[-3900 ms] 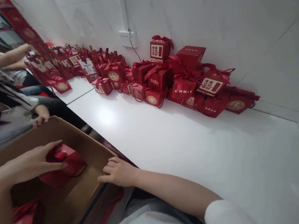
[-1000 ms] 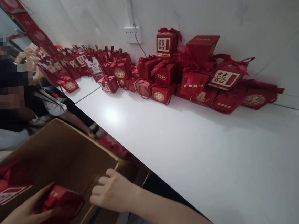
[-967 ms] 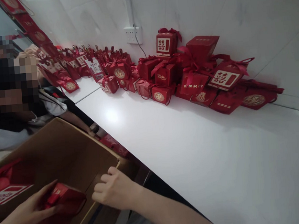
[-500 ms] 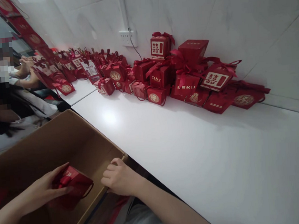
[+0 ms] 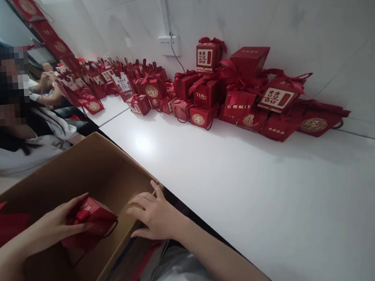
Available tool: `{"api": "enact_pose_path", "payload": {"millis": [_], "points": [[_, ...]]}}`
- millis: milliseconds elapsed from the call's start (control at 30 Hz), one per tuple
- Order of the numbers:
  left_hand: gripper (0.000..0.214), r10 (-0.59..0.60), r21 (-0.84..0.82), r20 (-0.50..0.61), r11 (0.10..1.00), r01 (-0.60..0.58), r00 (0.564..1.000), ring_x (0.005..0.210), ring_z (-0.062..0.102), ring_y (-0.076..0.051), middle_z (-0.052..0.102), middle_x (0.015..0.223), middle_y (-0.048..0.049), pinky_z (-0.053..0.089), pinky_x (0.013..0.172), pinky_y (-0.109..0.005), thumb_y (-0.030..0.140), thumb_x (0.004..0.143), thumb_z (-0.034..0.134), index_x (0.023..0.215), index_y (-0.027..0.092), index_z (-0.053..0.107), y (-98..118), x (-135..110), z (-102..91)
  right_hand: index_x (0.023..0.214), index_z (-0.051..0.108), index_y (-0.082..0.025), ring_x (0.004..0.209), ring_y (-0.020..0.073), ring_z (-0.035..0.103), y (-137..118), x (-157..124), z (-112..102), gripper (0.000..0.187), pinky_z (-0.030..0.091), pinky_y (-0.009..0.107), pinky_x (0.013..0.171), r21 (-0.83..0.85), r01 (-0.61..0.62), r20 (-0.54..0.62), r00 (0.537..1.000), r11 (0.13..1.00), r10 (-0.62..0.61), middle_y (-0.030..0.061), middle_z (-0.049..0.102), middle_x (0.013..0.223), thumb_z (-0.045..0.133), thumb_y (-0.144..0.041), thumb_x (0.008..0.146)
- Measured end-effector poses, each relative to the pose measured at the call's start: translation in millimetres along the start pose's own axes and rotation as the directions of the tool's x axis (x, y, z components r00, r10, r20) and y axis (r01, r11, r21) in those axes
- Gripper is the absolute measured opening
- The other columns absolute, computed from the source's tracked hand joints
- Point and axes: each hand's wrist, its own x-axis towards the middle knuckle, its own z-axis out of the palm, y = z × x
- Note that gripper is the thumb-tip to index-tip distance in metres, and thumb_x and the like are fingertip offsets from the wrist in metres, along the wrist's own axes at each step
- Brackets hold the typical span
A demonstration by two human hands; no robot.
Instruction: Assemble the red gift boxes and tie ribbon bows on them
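Observation:
Inside the cardboard carton (image 5: 109,153), my left hand (image 5: 56,224) is closed around a red gift box (image 5: 97,214) with a ribbon bow and a cord handle. Its thumb lies across the near side and the fingers reach over the top. My right hand (image 5: 156,214) is at the carton's near right corner, fingers apart over the rim, one finger raised, holding nothing. More red material (image 5: 9,230) shows at the carton's left side, partly behind my left forearm. The carton's bottom is dark.
A white table (image 5: 260,195) runs along the tiled wall. Stacked red gift boxes (image 5: 209,91) and red gift bags (image 5: 98,78) line its back. A wall socket (image 5: 169,46) is above them. To the left sits another person (image 5: 41,139), with someone's hands beyond.
My right hand has loosened from the carton's rim and its fingers have spread. My left hand still holds the gift box in nearly the same place. The view has shifted slightly left.

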Motion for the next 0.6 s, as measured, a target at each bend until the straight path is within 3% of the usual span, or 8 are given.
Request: {"api": "enact_pose_path", "payload": {"millis": [67,167,367,500,600], "points": [[0.104,0.014,-0.022,0.021,1.0,-0.014,1.0,0.12,0.059,-0.029,0.06,0.136,-0.0051,0.049,0.097,-0.03,0.061,0.067,0.069,0.152,0.018,0.026,-3,2,-3.9,0.114,0.058,-0.021,0.125,0.0194,0.048,-5,-6,-14,0.029,0.002,0.051,0.121,0.049,-0.043,-0.093,0.995,0.998,0.047,0.0058,0.061,0.13,0.055,-0.044,0.096],[0.104,-0.015,0.013,-0.004,1.0,0.015,1.0,0.119,0.059,-0.03,0.06,0.135,-0.006,0.048,0.097,-0.03,0.061,0.066,0.069,0.152,0.019,0.028,3,2,-10.3,0.102,0.062,-0.022,0.117,0.016,0.056,-3,-17,-33,0.018,0.011,0.046,0.121,0.136,-0.165,-0.205,0.96,0.977,0.19,0.0041,0.066,0.119,0.053,-0.037,0.098],[0.11,-0.034,0.036,-0.031,0.999,0.036,0.999,0.115,0.06,-0.033,0.062,0.129,-0.0091,0.048,0.095,-0.033,0.063,0.06,0.069,0.15,0.014,0.031,27,1,-21.2,0.091,0.063,-0.022,0.094,0.0152,0.063,9,-46,-59,0.008,0.036,0.042,0.108,0.343,-0.372,-0.422,0.759,0.862,0.495,0.0008,0.07,0.094,0.056,-0.022,0.094],[0.109,-0.042,0.106,-0.038,0.993,0.045,0.998,0.116,0.059,-0.031,0.06,0.133,-0.0091,0.046,0.095,-0.031,0.06,0.062,0.07,0.151,0.014,0.027,25,18,-29.4,0.087,0.063,-0.021,0.083,0.0164,0.061,9,-61,-60,0.01,0.048,0.034,0.084,0.457,-0.436,-0.452,0.637,0.775,0.625,0.0015,0.068,0.084,0.056,-0.02,0.093],[0.106,-0.042,0.135,-0.039,0.99,0.047,0.998,0.115,0.059,-0.028,0.059,0.133,-0.0112,0.044,0.096,-0.03,0.056,0.067,0.069,0.151,0.01,0.024,24,50,-32.4,0.086,0.063,-0.021,0.081,0.0171,0.061,8,-69,-54,0.011,0.048,0.032,0.078,0.486,-0.463,-0.41,0.629,0.741,0.661,0.0021,0.067,0.083,0.055,-0.02,0.093]]}}
